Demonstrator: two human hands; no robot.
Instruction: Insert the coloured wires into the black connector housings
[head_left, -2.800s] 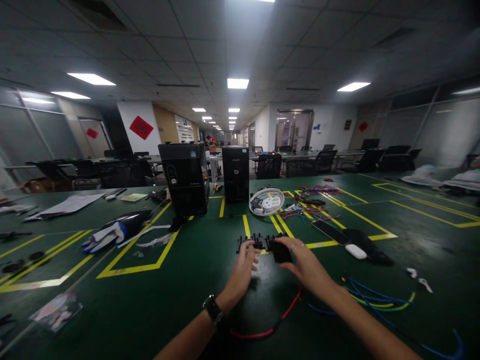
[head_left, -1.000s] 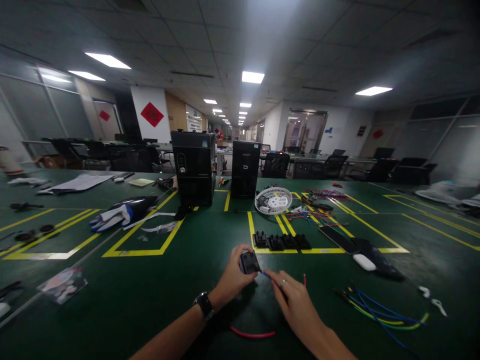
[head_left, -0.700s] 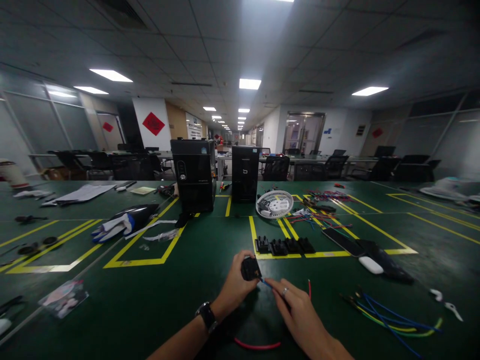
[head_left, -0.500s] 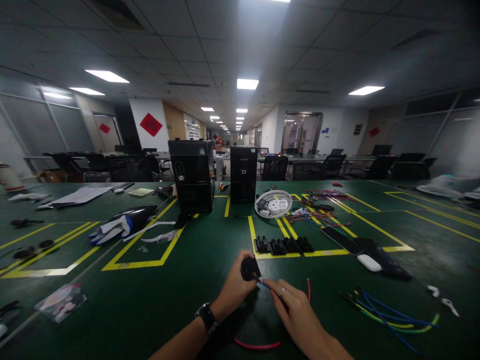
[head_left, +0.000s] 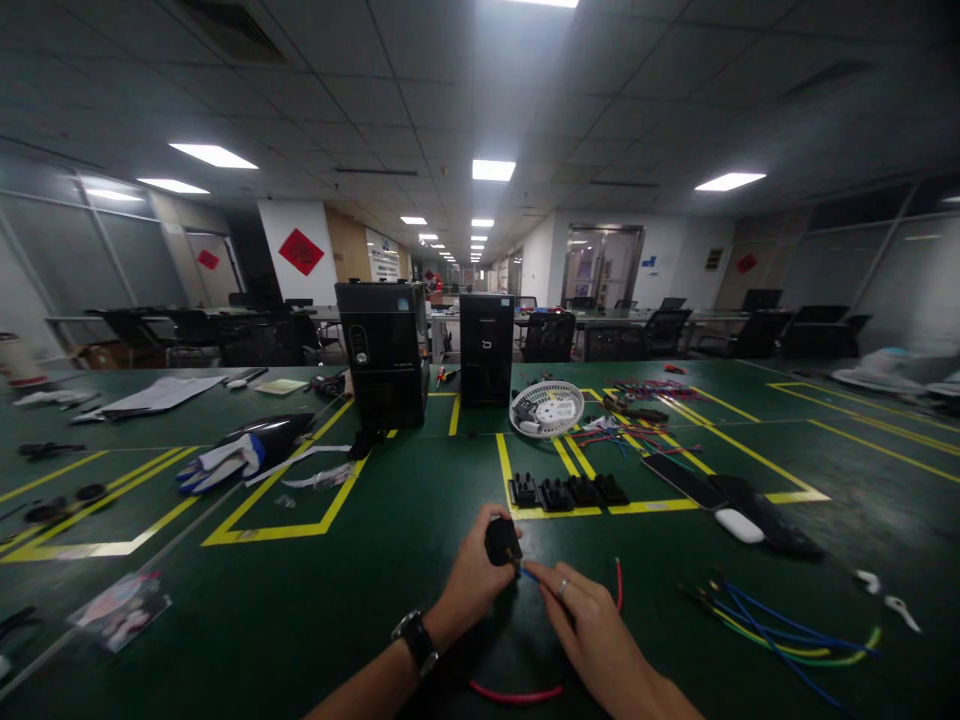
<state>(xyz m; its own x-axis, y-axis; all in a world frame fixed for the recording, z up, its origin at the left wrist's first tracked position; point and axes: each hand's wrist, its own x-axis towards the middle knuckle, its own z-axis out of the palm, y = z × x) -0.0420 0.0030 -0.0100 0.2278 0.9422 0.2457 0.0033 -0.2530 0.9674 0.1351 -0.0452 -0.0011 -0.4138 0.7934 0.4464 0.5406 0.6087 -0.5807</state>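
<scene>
- I have a wide green table [head_left: 300, 590] under my view, marked out in yellow tape.
- Two black computer towers [head_left: 380, 355] stand upright at its far side, the left one bulkier.
- My right hand [head_left: 592, 615], ring on one finger, is closed in a pinch, thumb and forefinger tight on a thin blue wire.
- My left hand [head_left: 472, 570], watch at the wrist, curls around a black block, its fingers parted only by the block's width.
- The white basket [head_left: 562, 412] rests beyond my hands, tipped a little toward me, with small parts in it.
- A bundle of blue, yellow and green wires [head_left: 795, 651] lies to the right, running from upper left to lower right.
- Four black pieces [head_left: 556, 494] sit in a side-by-side row on the tape, just beyond the hands, prongs up.
- The black block [head_left: 502, 541] is raised in front of me near the middle; its dark face is turned toward me and its brassy lower corner points right and down, at the wire. It looks nearly square, so I cannot tell a long axis.
- The blue wire [head_left: 528, 574] slants up and left from my right fingertips to that corner; whether its tip is inside or merely touching, I cannot tell.
</scene>
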